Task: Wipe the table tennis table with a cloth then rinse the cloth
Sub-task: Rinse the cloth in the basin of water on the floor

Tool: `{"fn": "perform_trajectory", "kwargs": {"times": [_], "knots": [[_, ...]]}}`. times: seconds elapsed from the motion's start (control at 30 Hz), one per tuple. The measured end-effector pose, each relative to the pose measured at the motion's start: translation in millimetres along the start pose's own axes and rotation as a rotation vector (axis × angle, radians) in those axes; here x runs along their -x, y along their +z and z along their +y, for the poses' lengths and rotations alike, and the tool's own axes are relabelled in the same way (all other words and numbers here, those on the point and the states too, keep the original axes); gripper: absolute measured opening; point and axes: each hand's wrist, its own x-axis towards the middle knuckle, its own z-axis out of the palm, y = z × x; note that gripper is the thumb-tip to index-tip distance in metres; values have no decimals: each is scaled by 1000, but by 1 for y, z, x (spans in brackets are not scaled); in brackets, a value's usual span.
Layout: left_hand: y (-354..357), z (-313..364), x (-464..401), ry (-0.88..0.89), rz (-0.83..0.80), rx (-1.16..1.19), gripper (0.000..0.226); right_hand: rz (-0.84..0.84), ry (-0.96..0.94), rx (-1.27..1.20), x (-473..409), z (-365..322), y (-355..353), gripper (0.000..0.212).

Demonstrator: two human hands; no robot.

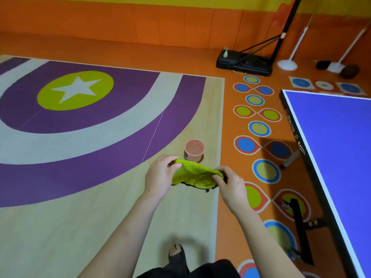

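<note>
A yellow-green cloth (193,174) with a dark underside is stretched between both hands above the floor. My left hand (159,178) pinches its left edge and my right hand (232,187) pinches its right edge. Just beyond the cloth a small pink bucket (194,150) with water in it stands on the floor. The blue table tennis table (337,149) fills the right side of the view, apart from my hands.
A patterned floor mat (80,117) with purple arcs and a star lies to the left. Coloured floor circles (259,128) run between mat and table. A black hoop base (244,62) and white stands (287,64) sit by the orange wall. My foot (177,255) is below.
</note>
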Motion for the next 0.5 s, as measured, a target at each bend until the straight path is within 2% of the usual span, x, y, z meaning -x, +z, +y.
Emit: {"fn": "perform_trajectory", "kwargs": {"times": [0.3,0.43,0.5], "knots": [[36,-33,-212,-54,-84,43,18,39,19,51,-212,1,34,14],[53,-61,-301,-71,-86,31,15,-22,53,27,-308,9,65,11],[61,-74,-343,-90,-87,32,15,-59,73,0,-353,10,80,18]]}}
